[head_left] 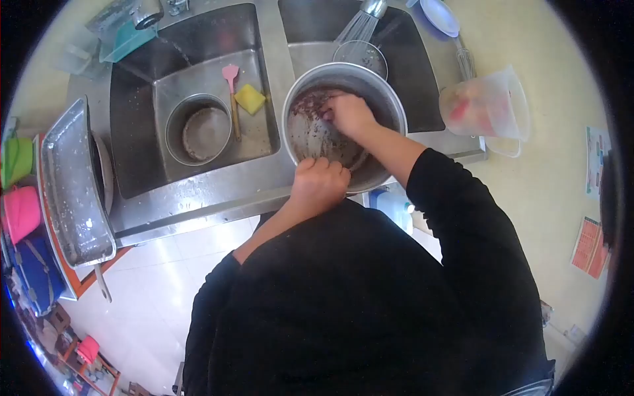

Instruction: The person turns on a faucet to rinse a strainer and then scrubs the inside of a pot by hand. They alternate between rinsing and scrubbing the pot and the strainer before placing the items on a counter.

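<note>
Black sleeves fill the bottom of the head view, so the person's leaning right over the sink. Left hand [319, 181] is curled shut over the near rim of the big metal pot [389, 99], looks like to keep it tilted and steady. Right hand [348, 113] is down inside, fingers bunched on something, can't tell what, against the grimy bottom. Pot sits in the right basin under the running sprayer [360, 25]. Left basin has a smaller pot [177, 122], pink spatula [230, 79] and yellow sponge [250, 98] parked out of the way.
</note>
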A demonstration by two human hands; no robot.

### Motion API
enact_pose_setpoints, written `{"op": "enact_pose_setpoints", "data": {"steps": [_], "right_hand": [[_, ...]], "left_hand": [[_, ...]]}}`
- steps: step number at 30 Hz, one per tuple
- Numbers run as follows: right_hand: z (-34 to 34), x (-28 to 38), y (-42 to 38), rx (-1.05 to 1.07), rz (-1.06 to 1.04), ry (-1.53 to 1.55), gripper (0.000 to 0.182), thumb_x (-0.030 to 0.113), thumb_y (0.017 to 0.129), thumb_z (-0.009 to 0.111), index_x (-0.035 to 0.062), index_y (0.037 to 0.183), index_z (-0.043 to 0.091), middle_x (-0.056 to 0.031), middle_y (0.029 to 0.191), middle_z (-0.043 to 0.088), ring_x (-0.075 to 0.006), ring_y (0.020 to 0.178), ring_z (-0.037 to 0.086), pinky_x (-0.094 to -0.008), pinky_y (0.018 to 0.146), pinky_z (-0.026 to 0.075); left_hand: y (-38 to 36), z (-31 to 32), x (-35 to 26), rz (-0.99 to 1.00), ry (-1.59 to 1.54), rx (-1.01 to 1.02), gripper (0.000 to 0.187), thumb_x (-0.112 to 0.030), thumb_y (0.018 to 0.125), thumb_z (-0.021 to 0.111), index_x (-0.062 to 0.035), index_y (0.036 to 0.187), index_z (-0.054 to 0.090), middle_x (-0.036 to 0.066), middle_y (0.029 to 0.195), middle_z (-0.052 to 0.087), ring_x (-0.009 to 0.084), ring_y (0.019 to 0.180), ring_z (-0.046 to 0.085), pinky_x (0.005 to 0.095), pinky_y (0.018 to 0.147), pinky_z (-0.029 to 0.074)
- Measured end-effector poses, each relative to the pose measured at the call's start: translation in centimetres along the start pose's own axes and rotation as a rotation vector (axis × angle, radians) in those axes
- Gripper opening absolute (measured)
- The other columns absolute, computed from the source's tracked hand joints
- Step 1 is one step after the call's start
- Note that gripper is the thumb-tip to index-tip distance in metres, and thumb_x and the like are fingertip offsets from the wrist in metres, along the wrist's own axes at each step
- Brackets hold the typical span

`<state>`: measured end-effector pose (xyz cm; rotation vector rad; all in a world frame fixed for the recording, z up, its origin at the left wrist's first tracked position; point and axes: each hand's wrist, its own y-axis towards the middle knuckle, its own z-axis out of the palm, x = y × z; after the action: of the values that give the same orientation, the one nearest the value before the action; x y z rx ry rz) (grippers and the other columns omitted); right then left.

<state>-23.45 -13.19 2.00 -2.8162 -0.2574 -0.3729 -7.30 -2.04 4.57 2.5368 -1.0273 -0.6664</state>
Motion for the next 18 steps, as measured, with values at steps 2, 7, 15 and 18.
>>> {"op": "enact_pose_setpoints", "data": {"steps": [2, 7, 15, 18], "right_hand": [[1.3, 0.2, 0.5, -0.027, -0.093, -0.016, 0.022, 0.008, 0.072, 0.067, 0.0121, 0.093, 0.072, -0.0103, 0.102, 0.065, -0.0293, 0.096, 0.062, -0.0383, 0.085, 0.049], [0.1, 0.0, 1.6, 0.16, -0.268, 0.092, 0.021, 0.008, 0.072, 0.067, 0.011, 0.093, 0.071, -0.01, 0.103, 0.065, -0.0292, 0.098, 0.061, -0.039, 0.086, 0.049], [0.4, 2.1, 0.3, 0.04, 0.197, 0.028, 0.019, 0.012, 0.076, 0.062, 0.006, 0.093, 0.069, -0.0162, 0.106, 0.063, -0.033, 0.098, 0.062, -0.0414, 0.085, 0.05], [2.4, 4.2, -1.1, 0.125, 0.006, 0.068, 0.022, 0.015, 0.082, 0.055, 0.0018, 0.093, 0.068, -0.0209, 0.107, 0.062, -0.032, 0.096, 0.063, -0.042, 0.082, 0.051]], "left_hand": [[0.1, -0.1, -1.0, 0.011, -0.061, 0.037, 0.007, -0.02, 0.067, 0.06, -0.0155, 0.063, 0.056, -0.001, 0.066, 0.053, 0.0161, 0.063, 0.055, 0.0326, 0.062, 0.043], [1.1, -2.0, -1.6, 0.337, -0.293, -0.039, 0.013, -0.022, 0.067, 0.064, -0.0134, 0.077, 0.062, 0.001, 0.077, 0.058, 0.0177, 0.079, 0.058, 0.0366, 0.084, 0.048], [0.5, -3.2, 4.4, 0.274, -0.076, 0.139, 0.008, -0.018, 0.064, 0.061, -0.0151, 0.063, 0.054, -0.001, 0.066, 0.051, 0.0164, 0.066, 0.052, 0.032, 0.073, 0.042], [0.7, -2.0, 2.1, 0.283, -0.086, 0.056, 0.01, -0.018, 0.064, 0.059, -0.0163, 0.06, 0.049, -0.002, 0.062, 0.047, 0.0144, 0.061, 0.049, 0.0296, 0.061, 0.037]]}}
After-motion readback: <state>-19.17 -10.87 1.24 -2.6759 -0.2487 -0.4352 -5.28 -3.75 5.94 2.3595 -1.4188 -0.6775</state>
